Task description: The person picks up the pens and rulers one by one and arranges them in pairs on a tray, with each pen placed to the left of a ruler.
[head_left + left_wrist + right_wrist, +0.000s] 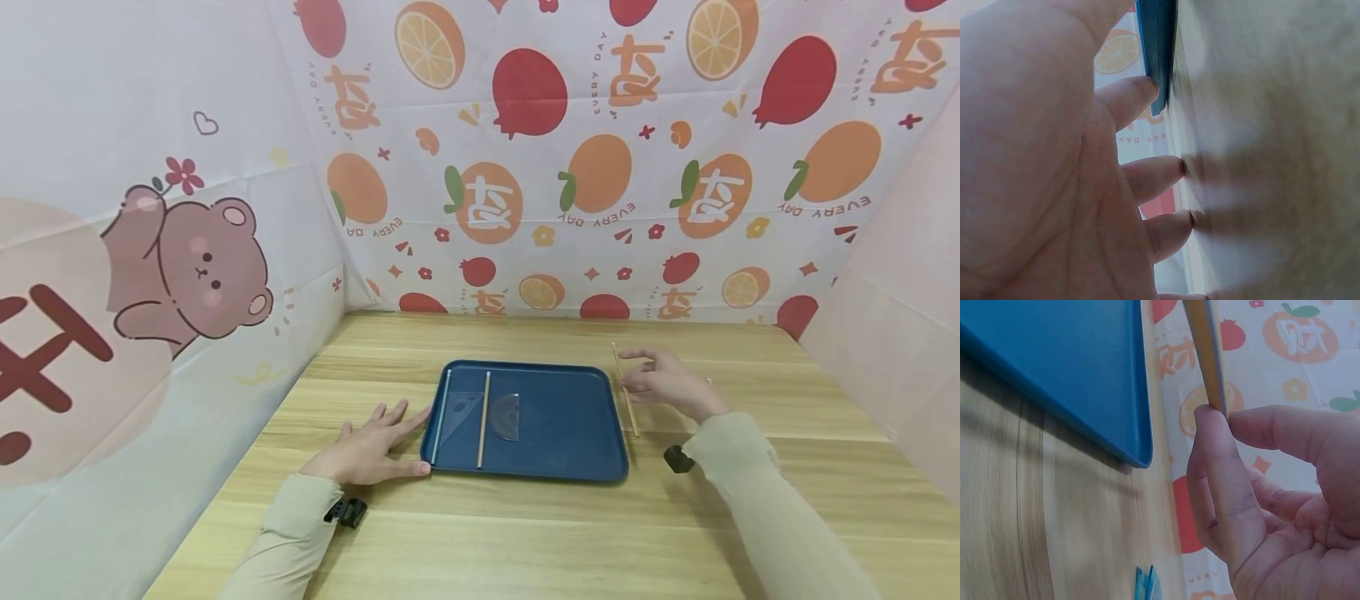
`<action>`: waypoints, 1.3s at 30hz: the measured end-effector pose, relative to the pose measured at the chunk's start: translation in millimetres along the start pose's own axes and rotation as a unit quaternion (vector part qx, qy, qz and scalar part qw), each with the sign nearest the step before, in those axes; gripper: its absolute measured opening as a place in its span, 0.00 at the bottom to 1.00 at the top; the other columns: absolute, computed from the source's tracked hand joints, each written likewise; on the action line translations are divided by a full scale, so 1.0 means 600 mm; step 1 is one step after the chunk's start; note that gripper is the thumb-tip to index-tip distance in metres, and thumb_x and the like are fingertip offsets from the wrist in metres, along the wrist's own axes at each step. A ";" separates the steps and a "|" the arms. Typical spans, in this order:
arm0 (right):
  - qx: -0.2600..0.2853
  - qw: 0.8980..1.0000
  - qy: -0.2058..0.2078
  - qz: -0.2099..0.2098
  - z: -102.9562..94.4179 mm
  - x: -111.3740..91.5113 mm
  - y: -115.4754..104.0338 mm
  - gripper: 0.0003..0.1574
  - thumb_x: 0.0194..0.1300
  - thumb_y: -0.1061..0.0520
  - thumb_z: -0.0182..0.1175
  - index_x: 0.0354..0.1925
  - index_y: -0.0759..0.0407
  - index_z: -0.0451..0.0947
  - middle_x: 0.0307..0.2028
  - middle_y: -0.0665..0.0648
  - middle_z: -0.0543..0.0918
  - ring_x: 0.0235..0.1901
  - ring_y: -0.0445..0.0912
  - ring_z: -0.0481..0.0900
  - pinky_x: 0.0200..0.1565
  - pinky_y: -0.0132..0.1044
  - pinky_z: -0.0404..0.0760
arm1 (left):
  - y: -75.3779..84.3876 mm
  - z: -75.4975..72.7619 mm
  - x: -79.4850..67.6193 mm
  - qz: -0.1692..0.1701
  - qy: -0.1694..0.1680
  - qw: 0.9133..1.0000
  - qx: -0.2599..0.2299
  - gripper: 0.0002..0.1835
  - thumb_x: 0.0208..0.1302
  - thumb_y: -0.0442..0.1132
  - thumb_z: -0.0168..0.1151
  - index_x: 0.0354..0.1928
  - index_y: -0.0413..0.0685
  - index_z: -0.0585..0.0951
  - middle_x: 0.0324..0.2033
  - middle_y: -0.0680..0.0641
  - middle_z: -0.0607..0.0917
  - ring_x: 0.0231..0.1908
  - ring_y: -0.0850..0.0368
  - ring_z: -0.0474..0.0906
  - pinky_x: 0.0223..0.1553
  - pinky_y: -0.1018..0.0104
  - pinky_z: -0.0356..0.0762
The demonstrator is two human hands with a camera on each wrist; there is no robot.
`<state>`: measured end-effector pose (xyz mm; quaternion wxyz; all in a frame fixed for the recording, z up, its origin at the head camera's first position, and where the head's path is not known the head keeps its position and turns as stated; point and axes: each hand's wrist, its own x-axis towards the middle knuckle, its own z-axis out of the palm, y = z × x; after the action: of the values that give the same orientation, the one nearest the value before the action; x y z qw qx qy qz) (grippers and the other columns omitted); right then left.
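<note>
Just outside the right-hand rim of a navy blue tray [570, 417], held a slim yellow pencil [1209, 356] lengthwise, roughly in line with that rim. Pinched it near mid-shaft with the fingertips of the right grip [663, 383], and left unclear from these angles any contact between its near end and the wood-grain worktop [525, 533].

At the opposite end, spread wide the fingers of the left grip [371, 450], touched the tray's left rim with the index finger and set the thumb at its near left corner. Inside the tray, counted a teal pencil [441, 417] along the left wall, a clear set square [459, 408] next to it, a second yellow pencil [483, 421] and, just to the right, a clear protractor [508, 418].

Promised, by looks alone, very little weight in the held pencil and a straight, stiff shaft, more apt to roll or pivot between fingertips than to sag. Seemed sturdy in ordinary handling, yet liable to snap under a hard bend. Favored, in judgment, a light two-sided pinch close to the middle for balance; warned against a hold at either tip, apt to let the long free end swing down or knock the rim.
</note>
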<state>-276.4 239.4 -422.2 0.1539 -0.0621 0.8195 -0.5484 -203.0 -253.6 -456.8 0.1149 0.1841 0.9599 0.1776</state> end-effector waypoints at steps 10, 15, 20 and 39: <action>0.002 1.000 0.008 -0.003 0.027 0.016 -0.010 0.40 0.77 0.65 0.62 0.80 0.70 0.59 0.58 0.75 0.83 0.41 0.42 0.87 0.45 0.35 0.91 | 0.000 -0.002 0.000 -0.001 -0.003 1.000 -0.002 0.52 0.66 0.72 0.67 0.86 0.65 0.59 0.85 0.31 0.53 0.82 0.19 0.44 0.66 0.06 0.39; 0.000 1.000 -0.001 -0.002 0.039 0.018 -0.014 0.40 0.77 0.64 0.62 0.80 0.69 0.60 0.60 0.75 0.81 0.42 0.44 0.87 0.47 0.37 0.91 | -0.003 0.000 0.002 -0.002 0.001 1.000 0.000 0.52 0.66 0.73 0.67 0.86 0.64 0.60 0.85 0.31 0.54 0.82 0.19 0.45 0.67 0.06 0.39; -0.010 1.000 -0.011 0.001 0.052 0.022 -0.020 0.39 0.78 0.62 0.61 0.80 0.67 0.60 0.59 0.74 0.82 0.43 0.45 0.87 0.48 0.39 0.91 | -0.003 0.002 0.002 -0.004 0.004 1.000 -0.001 0.52 0.65 0.73 0.67 0.86 0.65 0.61 0.85 0.32 0.54 0.83 0.21 0.45 0.67 0.07 0.39; -0.017 1.000 -0.019 0.000 0.106 0.046 -0.034 0.35 0.77 0.63 0.61 0.76 0.69 0.64 0.41 0.60 0.86 0.37 0.42 0.86 0.44 0.37 0.91 | 0.001 0.000 -0.004 -0.011 0.000 1.000 -0.005 0.51 0.65 0.72 0.68 0.86 0.67 0.60 0.85 0.33 0.54 0.83 0.22 0.45 0.68 0.07 0.38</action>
<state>-283.7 167.8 -431.2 0.1681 -0.0750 0.8260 -0.5328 -200.5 -254.4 -456.2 0.1178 0.1730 0.9609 0.1811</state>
